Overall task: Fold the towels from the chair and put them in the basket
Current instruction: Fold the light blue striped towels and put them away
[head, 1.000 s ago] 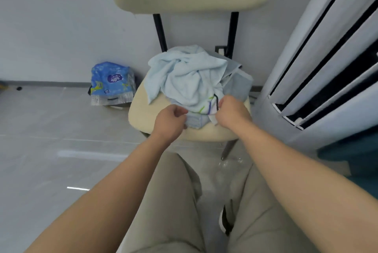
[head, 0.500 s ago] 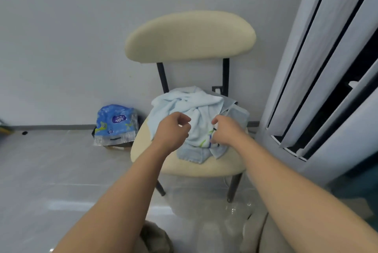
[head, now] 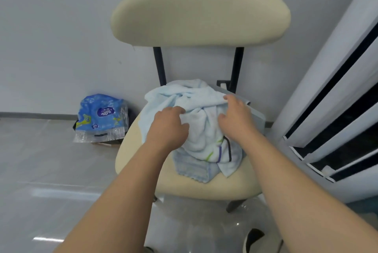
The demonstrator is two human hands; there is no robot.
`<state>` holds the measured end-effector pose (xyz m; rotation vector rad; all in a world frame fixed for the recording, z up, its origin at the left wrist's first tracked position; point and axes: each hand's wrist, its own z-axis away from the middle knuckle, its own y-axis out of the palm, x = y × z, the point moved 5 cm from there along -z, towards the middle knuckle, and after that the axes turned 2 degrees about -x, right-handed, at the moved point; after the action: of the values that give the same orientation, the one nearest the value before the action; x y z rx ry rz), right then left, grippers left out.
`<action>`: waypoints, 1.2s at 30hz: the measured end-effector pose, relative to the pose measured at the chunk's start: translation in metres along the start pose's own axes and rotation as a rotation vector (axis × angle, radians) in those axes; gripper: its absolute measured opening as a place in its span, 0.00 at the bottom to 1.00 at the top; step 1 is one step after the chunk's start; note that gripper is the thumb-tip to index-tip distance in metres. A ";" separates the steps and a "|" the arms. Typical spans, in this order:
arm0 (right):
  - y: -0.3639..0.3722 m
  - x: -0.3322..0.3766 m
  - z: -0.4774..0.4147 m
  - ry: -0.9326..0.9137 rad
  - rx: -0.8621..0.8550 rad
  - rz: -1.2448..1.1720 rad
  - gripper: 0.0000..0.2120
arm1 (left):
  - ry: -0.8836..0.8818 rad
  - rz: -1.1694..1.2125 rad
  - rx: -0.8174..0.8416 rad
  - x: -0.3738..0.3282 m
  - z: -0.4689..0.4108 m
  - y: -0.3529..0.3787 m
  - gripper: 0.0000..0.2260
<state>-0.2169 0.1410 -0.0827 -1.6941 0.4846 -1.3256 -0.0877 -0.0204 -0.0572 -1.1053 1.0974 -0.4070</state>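
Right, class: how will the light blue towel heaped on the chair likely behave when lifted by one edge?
Probably floppy: the light blue towel lies crumpled in soft folds, so it should droop and unfurl. Likely light, since it looks like thin cloth. It may drag the darker blue towel beneath, as they overlap on the chair seat.

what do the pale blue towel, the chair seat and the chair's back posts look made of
Pale blue towel: soft terry-like cloth, matte, fuzzy and crumpled into folds. Chair seat: cream padding, probably a smooth matte cover; leatherette or fabric, unclear. Back posts: dark, thin and straight, likely painted metal.
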 end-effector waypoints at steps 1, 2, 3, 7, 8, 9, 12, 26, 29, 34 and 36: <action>0.004 0.002 -0.003 -0.036 0.023 0.043 0.31 | -0.010 0.006 0.025 0.001 -0.003 0.001 0.22; 0.009 0.003 -0.006 -0.065 0.062 0.092 0.32 | -0.024 0.016 0.067 0.002 -0.004 0.004 0.22; 0.014 0.003 -0.008 -0.082 0.104 0.133 0.33 | -0.031 0.018 0.114 0.002 -0.004 0.008 0.22; 0.019 -0.004 -0.015 -0.072 0.063 0.116 0.26 | -0.003 0.018 0.197 -0.002 -0.004 0.020 0.22; 0.015 -0.004 -0.016 -0.061 -0.003 0.091 0.23 | -0.001 0.033 0.200 -0.003 -0.003 0.021 0.22; 0.012 -0.003 -0.016 -0.056 -0.048 0.071 0.19 | 0.001 0.047 0.199 -0.003 -0.003 0.023 0.22; 0.008 0.002 -0.012 -0.065 -0.049 0.026 0.11 | 0.010 0.096 0.165 -0.003 -0.003 0.025 0.20; -0.013 0.029 0.035 -0.183 0.365 -0.309 0.26 | 0.153 0.740 -0.310 -0.052 0.009 -0.045 0.29; -0.003 0.030 0.042 -0.181 0.366 -0.327 0.40 | 0.234 0.766 -0.310 -0.065 0.015 -0.049 0.30; -0.012 0.027 0.031 -0.101 0.085 -0.454 0.02 | 0.309 0.619 -0.313 -0.069 0.017 -0.041 0.27; -0.024 0.024 0.023 -0.021 -0.011 -0.650 0.06 | 0.373 0.384 -0.393 -0.066 0.015 -0.038 0.24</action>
<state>-0.1927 0.1449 -0.0500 -1.9562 -0.0951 -1.7499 -0.0957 0.0191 0.0094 -1.1478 1.7377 -0.0912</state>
